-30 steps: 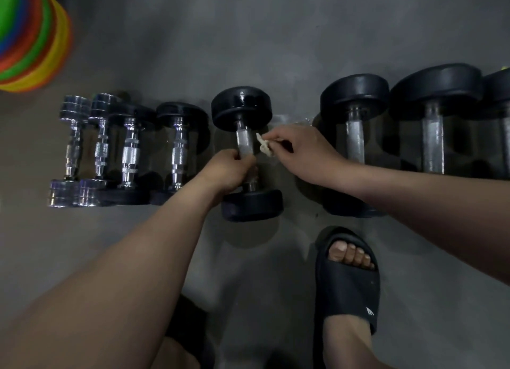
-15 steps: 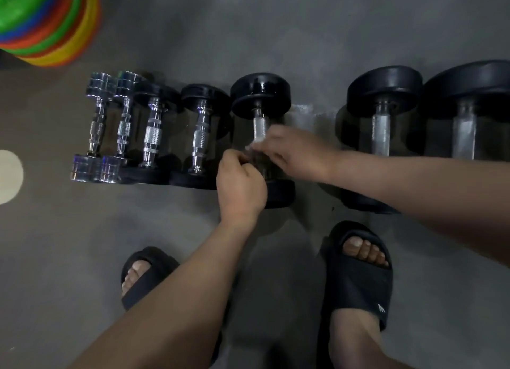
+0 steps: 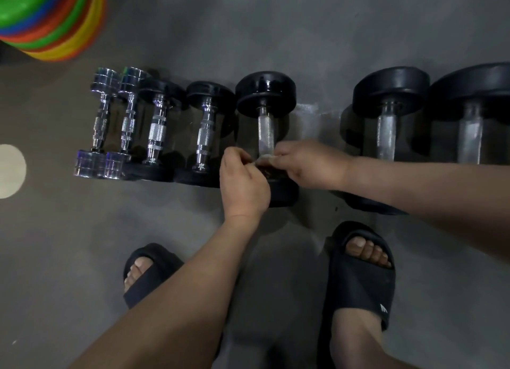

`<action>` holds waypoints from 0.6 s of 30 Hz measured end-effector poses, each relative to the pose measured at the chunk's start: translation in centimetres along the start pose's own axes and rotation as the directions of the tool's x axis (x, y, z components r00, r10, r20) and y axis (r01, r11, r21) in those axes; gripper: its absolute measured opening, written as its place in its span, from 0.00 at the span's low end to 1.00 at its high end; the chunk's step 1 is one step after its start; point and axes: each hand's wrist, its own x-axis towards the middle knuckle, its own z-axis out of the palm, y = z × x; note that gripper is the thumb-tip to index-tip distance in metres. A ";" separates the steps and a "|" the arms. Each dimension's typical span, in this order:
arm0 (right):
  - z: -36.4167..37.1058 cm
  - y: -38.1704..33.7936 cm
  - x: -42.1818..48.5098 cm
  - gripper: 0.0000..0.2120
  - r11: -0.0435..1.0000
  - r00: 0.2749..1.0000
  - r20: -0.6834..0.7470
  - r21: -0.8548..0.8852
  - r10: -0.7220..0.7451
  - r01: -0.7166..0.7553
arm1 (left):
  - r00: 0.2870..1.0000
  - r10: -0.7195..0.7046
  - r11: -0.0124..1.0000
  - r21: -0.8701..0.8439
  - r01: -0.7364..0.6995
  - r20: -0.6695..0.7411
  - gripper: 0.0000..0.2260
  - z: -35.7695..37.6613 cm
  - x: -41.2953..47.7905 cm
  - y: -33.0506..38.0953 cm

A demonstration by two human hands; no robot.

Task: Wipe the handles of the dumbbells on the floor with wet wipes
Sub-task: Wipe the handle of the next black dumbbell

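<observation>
A grey concrete floor [image 3: 276, 23] fills the view, seen from above. A row of 7 dumbbells lies across it, handles pointing away from the person.

At the left end lie 2 small chrome dumbbells [image 3: 100, 123], touching each other. Next come 2 black-ended dumbbells [image 3: 157, 131] with knurled chrome handles. The 5th, the middle dumbbell [image 3: 266, 92], has round black heads and a plain metal handle [image 3: 265, 128]. To its right, set a little apart, lie 2 larger black dumbbells [image 3: 389, 92], the far one cut by the frame edge.

Both hands meet at the near end of the middle dumbbell's handle, just above its near head. The wet wipe [image 3: 263, 158] shows as a small pale scrap against the handle there, between the 2 hands. The left grip [image 3: 244, 186] comes in from below with fingers curled, thumb and fingertips pinching the wipe's left edge. The right grip [image 3: 309, 165] reaches in from the right, its forearm crossing over the near head of the 6th dumbbell, and its fingertips pinch the wipe's right side. How far the wipe wraps round the handle cannot be told, since the fingers hide it.

A stack of coloured discs [image 3: 52, 18], green on top, then blue, orange and yellow, sits in the upper left corner. A pale round spot [image 3: 11, 171] marks the floor at the left edge. Below the hands, 2 feet in black slides [image 3: 358, 280] stand on the floor, toes towards the dumbbells.
</observation>
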 end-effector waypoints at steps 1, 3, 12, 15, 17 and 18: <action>-0.3 0.2 0.0 0.20 0.999 0.999 0.004 -0.008 -0.044 0.044 | 1.000 -0.005 1.000 0.000 0.005 0.000 0.09 0.0 0.0 -0.1; -1.1 1.1 0.8 0.17 0.993 0.997 -0.027 -0.098 -0.069 0.066 | 1.000 -0.027 1.000 0.002 0.027 0.009 0.08 0.0 0.0 -0.2; 0.6 0.1 0.0 0.18 1.000 0.993 -0.119 0.027 0.010 -0.007 | 0.982 -0.181 0.983 -0.009 0.182 0.057 0.05 -0.1 -0.5 -0.1; 0.0 0.9 0.3 0.16 0.999 0.995 -0.103 -0.052 -0.004 -0.001 | 0.989 -0.135 0.990 -0.027 0.137 0.056 0.07 0.1 -1.4 -0.5; -1.0 1.2 1.5 0.17 0.992 0.974 -0.197 -0.046 0.109 -0.120 | 0.995 -0.092 0.995 -0.032 0.093 0.033 0.09 0.4 -1.5 -0.4; -1.2 1.2 1.8 0.18 0.984 0.956 -0.242 -0.024 0.166 -0.177 | 0.997 -0.081 0.996 -0.032 0.081 0.021 0.10 0.5 -1.5 -0.3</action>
